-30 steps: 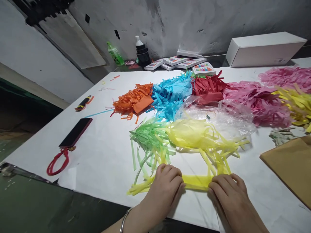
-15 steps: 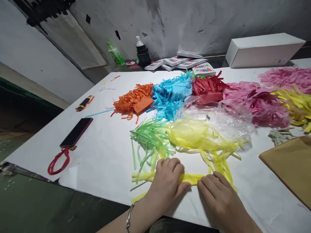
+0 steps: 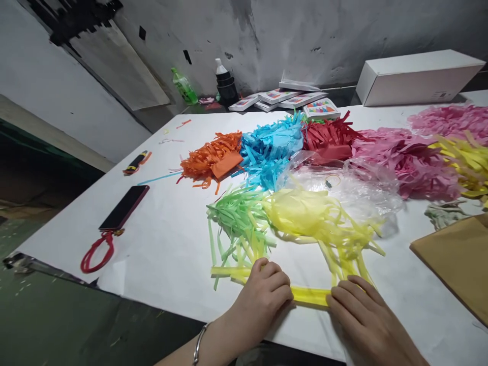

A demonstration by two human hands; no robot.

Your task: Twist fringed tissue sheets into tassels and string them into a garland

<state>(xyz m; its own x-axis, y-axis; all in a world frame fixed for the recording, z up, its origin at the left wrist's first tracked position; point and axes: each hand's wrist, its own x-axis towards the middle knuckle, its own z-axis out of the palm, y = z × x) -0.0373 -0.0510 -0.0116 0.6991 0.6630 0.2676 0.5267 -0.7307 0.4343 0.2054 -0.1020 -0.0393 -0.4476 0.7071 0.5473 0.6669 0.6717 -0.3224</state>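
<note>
A folded band of yellow tissue paper (image 3: 310, 296) runs level between my hands near the table's front edge. My left hand (image 3: 269, 290) is closed on its left part, and fringe ends stick out past the wrist side. My right hand (image 3: 358, 307) grips the right end with its fingers curled over it. Loose yellow fringe (image 3: 348, 254) spreads beyond the right hand toward a heap of yellow tissue fringe (image 3: 305, 208). Light green fringe (image 3: 238, 211) lies beside that heap. Both thumbs are mostly hidden.
Orange (image 3: 211, 160), blue (image 3: 270, 145), red (image 3: 331, 134) and pink fringe bundles (image 3: 404, 157) line the back, with clear plastic wrap (image 3: 351, 185) before them. A phone (image 3: 124, 207) and a cutter (image 3: 135, 162) lie left. Brown cardboard (image 3: 457, 259) is at right; a white box (image 3: 415, 79) stands behind.
Both hands have moved slightly toward the table's front edge and right, bringing the yellow band along. The gap between them is a little wider, and more of the band shows.
</note>
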